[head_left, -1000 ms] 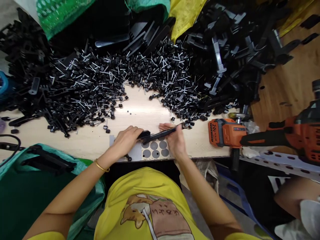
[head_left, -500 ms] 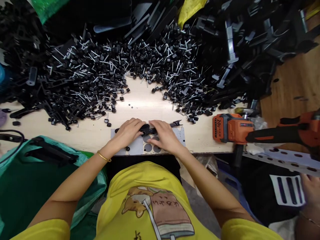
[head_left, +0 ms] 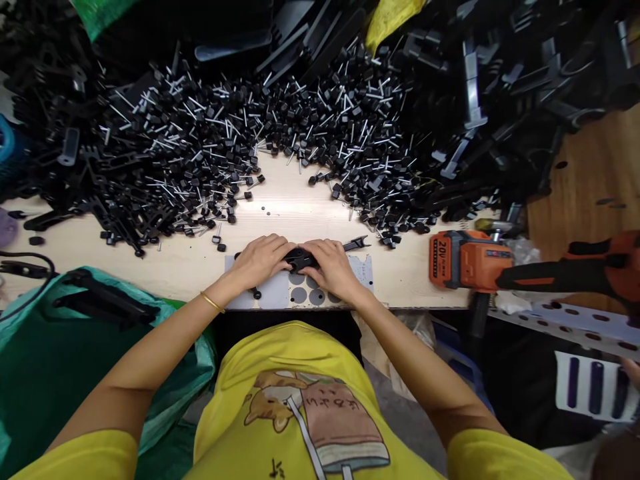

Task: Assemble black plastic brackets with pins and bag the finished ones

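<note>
My left hand (head_left: pixel 261 262) and my right hand (head_left: pixel 331 270) are close together at the table's front edge, both closed on a long black plastic part (head_left: pixel 300 259). Its forked end (head_left: pixel 356 244) sticks out past my right hand. Fingers cover much of the part, so its full shape is hidden. Beneath the hands lies a sheet of grey round stickers (head_left: pixel 299 295), beside a plain grey sheet (head_left: pixel 274 295). A small black knob (head_left: pixel 257 293) shows just below my left hand.
A large heap of black-headed screws with metal shanks (head_left: pixel 240 127) spreads across the back. An orange cordless power tool (head_left: pixel 467 260) lies at the right. At the left hangs an open green bag (head_left: pixel 30 347) with black parts. A white slotted piece (head_left: pixel 595 387) is at lower right.
My right thumb has moved up against the black part, uncovering more round stickers. The whole view has shifted slightly right. At far right, another person's hand has mostly left view.
</note>
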The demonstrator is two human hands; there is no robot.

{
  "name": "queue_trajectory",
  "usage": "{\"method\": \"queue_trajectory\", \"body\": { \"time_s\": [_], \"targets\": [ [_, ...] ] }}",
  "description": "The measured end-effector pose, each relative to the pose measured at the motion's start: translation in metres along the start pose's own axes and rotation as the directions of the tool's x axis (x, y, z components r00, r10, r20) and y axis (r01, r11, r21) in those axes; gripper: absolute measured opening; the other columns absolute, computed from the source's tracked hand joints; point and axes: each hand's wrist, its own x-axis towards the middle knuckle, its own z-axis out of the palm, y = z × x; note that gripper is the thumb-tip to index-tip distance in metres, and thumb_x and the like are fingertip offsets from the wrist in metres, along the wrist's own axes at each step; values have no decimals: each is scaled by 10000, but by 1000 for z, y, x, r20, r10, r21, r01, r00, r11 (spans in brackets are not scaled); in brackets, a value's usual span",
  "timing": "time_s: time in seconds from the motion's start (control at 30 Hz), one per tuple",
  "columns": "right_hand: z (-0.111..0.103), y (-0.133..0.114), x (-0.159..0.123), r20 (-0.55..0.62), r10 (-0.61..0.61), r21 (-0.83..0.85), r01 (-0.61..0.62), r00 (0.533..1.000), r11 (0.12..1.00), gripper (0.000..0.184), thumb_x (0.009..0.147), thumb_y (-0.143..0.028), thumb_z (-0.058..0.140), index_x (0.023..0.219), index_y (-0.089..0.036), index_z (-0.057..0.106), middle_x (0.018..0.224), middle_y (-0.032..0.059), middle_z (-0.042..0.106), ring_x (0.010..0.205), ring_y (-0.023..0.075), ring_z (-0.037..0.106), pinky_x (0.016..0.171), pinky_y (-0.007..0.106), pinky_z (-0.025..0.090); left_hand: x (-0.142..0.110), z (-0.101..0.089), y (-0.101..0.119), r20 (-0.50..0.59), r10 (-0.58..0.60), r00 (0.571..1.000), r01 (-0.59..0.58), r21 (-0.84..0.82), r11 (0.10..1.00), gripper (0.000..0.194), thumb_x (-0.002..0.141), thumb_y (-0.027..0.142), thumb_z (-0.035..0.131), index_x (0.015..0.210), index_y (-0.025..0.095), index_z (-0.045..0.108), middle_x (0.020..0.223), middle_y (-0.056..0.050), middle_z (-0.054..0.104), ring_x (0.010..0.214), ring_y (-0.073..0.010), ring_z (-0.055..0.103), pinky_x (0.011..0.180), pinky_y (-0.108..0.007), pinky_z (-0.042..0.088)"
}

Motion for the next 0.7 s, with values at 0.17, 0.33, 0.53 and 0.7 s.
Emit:
{"method": "queue_trajectory", "body": {
  "time_s": [0.17, 0.33, 0.53, 0.7],
  "targets": [
    [-24, 17, 23, -124, 84, 45, -79, 989, 996, 285, 898, -297, 454, 1117, -188, 601, 1039, 109, 635, 952, 241, 572, 837, 395, 457, 15, 1, 2, 66, 46, 997, -43, -48, 998, 359, 900, 337, 524, 1202, 143, 526, 1044, -106, 611, 978, -227, 563, 830, -334, 448],
    [-34, 50, 81, -277, 109, -351, -206, 955, 913, 317, 894, -158, 330, 1046, -131, 607, 1081, 165, 578, 1004, 284, 506, 848, 438, 437, 20, -24, -9, 63, 57, 996, -51, -103, 993, 406, 902, 326, 519, 1263, 140, 493, 1163, -115, 584, 1051, -227, 549, 907, -373, 442],
    [-31, 55, 104, -259, 176, -417, -274, 950, 866, 259, 890, -145, 329, 922, -143, 586, 990, 139, 567, 937, 257, 516, 776, 389, 454, 26, -43, -67, -210, -369, 905, 403, 151, 903, 279, 858, 117, 457, 1094, 124, 606, 1066, -152, 595, 1058, -300, 526, 889, -450, 444],
    [-35, 57, 98, -348, 199, -286, -306, 916, 908, 198, 856, -139, 385, 912, -160, 574, 972, 125, 560, 930, 255, 541, 781, 407, 460, 29, -37, -84, -287, -381, 879, 398, 0, 917, 202, 804, 109, 505, 942, 153, 646, 946, -105, 621, 974, -271, 565, 887, -435, 453]
  ]
}}
